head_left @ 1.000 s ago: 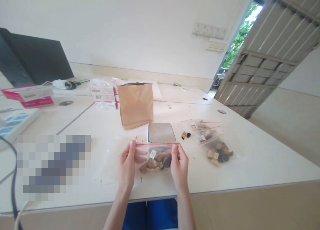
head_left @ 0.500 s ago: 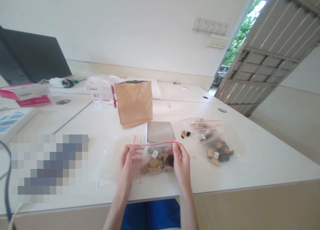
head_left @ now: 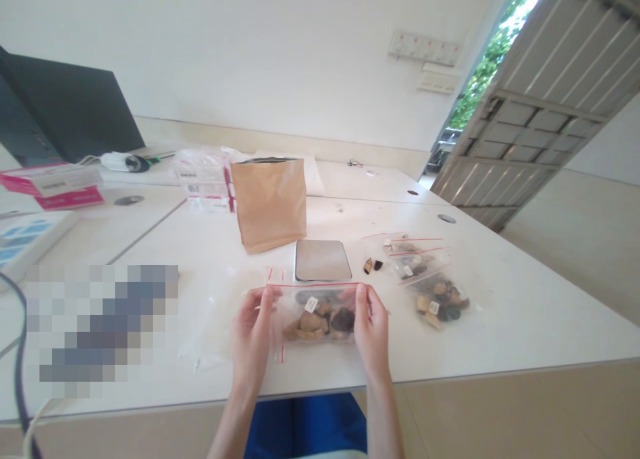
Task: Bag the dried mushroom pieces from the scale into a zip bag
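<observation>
Left hand (head_left: 253,322) and right hand (head_left: 373,322) pinch the top corners of a white-labelled, red-striped clear plastic bag (head_left: 320,316), lumpy with brown and black chunks (head_left: 313,324), near a square silver-topped plate (head_left: 323,260).

Around one filled, labelled bag (head_left: 313,327) sit one metal-topped scale (head_left: 323,259) at 12 o'clock, one brown paper bag (head_left: 270,206) at 11, two loose chunks (head_left: 368,266) between 1 and 2, at least three more labelled bags (head_left: 447,292) between 2 and 3, and two pink boxes (head_left: 70,198) at 10. Three round holes (head_left: 447,218) mark the surface (head_left: 525,312) at 10, 1 and 2.
</observation>
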A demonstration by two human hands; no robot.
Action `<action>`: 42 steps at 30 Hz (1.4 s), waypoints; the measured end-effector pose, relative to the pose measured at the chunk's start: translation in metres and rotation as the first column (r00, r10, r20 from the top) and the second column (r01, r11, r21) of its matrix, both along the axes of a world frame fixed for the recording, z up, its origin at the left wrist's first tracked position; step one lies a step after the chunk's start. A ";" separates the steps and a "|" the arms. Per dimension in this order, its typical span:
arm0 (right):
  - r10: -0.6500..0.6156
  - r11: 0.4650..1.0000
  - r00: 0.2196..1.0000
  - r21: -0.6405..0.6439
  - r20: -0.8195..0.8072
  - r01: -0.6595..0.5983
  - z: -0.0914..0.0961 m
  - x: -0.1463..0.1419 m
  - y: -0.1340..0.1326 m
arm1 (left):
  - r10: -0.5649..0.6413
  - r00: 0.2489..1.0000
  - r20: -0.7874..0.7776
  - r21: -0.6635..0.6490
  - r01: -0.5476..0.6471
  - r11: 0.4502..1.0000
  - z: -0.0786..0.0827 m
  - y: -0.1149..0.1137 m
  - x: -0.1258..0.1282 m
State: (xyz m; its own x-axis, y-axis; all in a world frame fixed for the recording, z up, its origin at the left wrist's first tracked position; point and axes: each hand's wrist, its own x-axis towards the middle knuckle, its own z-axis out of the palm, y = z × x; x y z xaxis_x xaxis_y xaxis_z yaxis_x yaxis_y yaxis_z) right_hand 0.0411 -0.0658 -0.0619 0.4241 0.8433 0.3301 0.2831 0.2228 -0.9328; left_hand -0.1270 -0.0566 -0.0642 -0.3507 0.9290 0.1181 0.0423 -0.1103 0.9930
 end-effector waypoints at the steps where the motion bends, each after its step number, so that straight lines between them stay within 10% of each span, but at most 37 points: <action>1: 0.001 1.000 1.000 0.000 0.002 -0.001 0.001 0.000 0.000 | 0.011 1.000 -0.013 -0.001 -0.011 1.000 0.000 -0.001 0.000; 42: 0.136 0.991 0.971 0.021 -0.196 -0.135 -0.010 0.005 0.004 | -0.073 0.990 0.121 0.070 0.065 0.995 0.002 0.002 0.001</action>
